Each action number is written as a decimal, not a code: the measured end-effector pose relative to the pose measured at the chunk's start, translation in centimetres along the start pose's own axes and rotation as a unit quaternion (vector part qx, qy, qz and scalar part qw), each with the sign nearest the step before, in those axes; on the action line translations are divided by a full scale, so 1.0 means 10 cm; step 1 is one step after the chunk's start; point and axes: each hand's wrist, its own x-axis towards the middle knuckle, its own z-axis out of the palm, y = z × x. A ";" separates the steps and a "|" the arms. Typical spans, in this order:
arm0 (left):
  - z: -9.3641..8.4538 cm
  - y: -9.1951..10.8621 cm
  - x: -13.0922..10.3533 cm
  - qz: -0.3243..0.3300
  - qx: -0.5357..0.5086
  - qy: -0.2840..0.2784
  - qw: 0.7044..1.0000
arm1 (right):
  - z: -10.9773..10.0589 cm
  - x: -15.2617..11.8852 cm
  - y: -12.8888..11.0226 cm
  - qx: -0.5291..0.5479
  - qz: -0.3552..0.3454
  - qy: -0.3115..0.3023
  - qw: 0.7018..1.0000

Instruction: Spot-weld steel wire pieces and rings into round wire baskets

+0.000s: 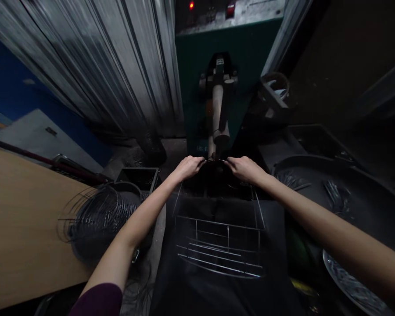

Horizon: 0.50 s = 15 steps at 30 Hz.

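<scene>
A wire rack [228, 231] hangs in front of me above dark cloth, its upper wires reaching up to my hands. My left hand [191, 166] is closed on the rack's upper wire at the left. On the right, my right hand [243, 168] grips the same wire with closed fingers. Between the two hands the wire lies at the tip of a metal electrode arm [217, 107] on a dark green machine [193, 66]. Whether the wire touches the tip is too dark to tell.
Bundled wire rings [107, 210] sit in a round container at the left, beside a wooden board [26, 228]. A large dark basin [365, 202] with metal pieces stands right. Below it is a tray of small parts [352, 281].
</scene>
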 end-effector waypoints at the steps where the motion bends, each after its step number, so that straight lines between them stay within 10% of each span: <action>1: -0.01 -0.01 -0.01 0.000 0.000 0.001 1.000 | 0.00 0.01 -0.02 0.003 -0.001 0.001 1.000; 15: 0.10 0.03 -0.10 -0.023 -0.052 0.039 0.998 | 0.11 -0.44 0.37 0.278 -0.036 -0.107 0.954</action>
